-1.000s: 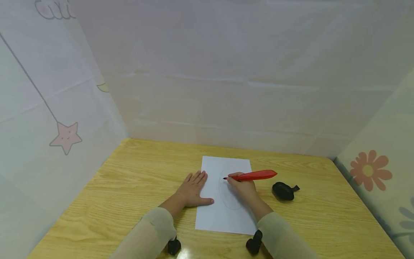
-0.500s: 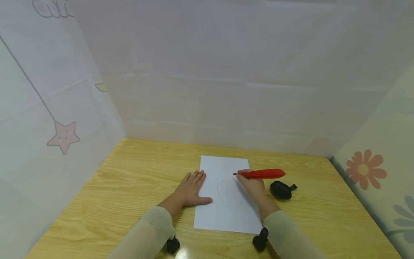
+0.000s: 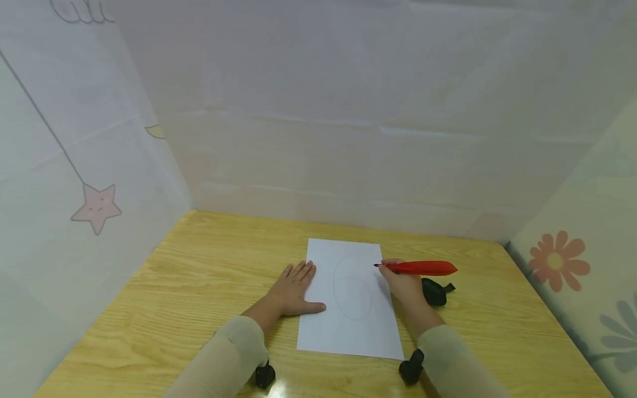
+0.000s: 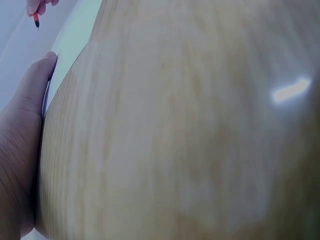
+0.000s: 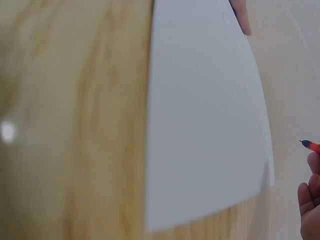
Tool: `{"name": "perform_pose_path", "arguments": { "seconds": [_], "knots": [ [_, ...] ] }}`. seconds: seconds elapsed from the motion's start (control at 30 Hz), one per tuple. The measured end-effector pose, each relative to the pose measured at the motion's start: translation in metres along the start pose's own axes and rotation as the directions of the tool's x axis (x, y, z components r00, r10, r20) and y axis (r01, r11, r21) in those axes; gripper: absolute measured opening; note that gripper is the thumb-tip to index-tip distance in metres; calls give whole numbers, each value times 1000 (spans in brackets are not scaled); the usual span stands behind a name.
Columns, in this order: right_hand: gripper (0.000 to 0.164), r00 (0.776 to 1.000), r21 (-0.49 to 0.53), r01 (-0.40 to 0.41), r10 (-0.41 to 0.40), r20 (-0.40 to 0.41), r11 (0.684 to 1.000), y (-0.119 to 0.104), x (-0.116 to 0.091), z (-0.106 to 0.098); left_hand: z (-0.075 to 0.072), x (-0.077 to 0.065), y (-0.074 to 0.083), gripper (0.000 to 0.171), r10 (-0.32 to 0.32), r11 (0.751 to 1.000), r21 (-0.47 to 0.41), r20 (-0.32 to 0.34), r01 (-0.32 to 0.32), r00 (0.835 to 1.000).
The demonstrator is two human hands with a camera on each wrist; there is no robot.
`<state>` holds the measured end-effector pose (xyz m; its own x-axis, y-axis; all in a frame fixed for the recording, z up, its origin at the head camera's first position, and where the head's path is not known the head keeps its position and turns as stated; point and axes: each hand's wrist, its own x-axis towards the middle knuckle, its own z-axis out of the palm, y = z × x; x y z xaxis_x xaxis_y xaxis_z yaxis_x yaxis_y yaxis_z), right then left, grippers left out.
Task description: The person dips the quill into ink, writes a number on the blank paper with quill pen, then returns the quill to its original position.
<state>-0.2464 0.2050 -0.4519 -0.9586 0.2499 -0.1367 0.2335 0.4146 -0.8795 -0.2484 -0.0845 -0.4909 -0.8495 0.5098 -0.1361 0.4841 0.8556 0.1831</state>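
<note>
On the wooden table (image 3: 209,276), a white sheet of paper (image 3: 348,326) lies lengthwise, bearing a faint pencilled oval outline (image 3: 352,290). Left hand (image 3: 293,290) rests flat on the sheet's left edge, fingers straight and spread, thumb on the paper, pinning it. Right hand (image 3: 405,284) pinches a red pen (image 3: 423,268) at its lower end; the pen lies near-horizontal, dark tip pointing left at the sheet's upper right edge, apparently just off the surface. A black object (image 3: 435,292) sits on the table just behind the right hand. Judgement: drawing step in hand, pen lifted between strokes. Next stroke calls for lowering the tip to the paper, left hand holding the sheet steady.
</note>
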Motion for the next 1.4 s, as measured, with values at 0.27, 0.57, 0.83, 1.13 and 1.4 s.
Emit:
{"name": "perform_pose_path", "arguments": {
  "seconds": [0.27,0.57,0.83,1.13,1.4],
  "knots": [
    [37,999,-5,18,-18,-39,1000,12,5,-19,1,0,0,106,7,1000,-12,4,-7,1000],
    [42,996,-17,2,-4,-87,1000,22,3,-43,1,1,0,107,6,1000,2,-8,-6,1000],
    [42,988,-43,28,-34,-151,999,30,2,-61,2,2,0,108,-2,1000,3,-3,2,1000],
    [42,977,-89,29,-47,-209,996,42,1,-83,3,1,-2,108,-2,1000,-7,-15,1,1000],
    [38,974,-20,45,-49,-223,999,50,-2,-99,2,1,-1,108,-4,1000,-1,-17,4,1000]
  ]
}}
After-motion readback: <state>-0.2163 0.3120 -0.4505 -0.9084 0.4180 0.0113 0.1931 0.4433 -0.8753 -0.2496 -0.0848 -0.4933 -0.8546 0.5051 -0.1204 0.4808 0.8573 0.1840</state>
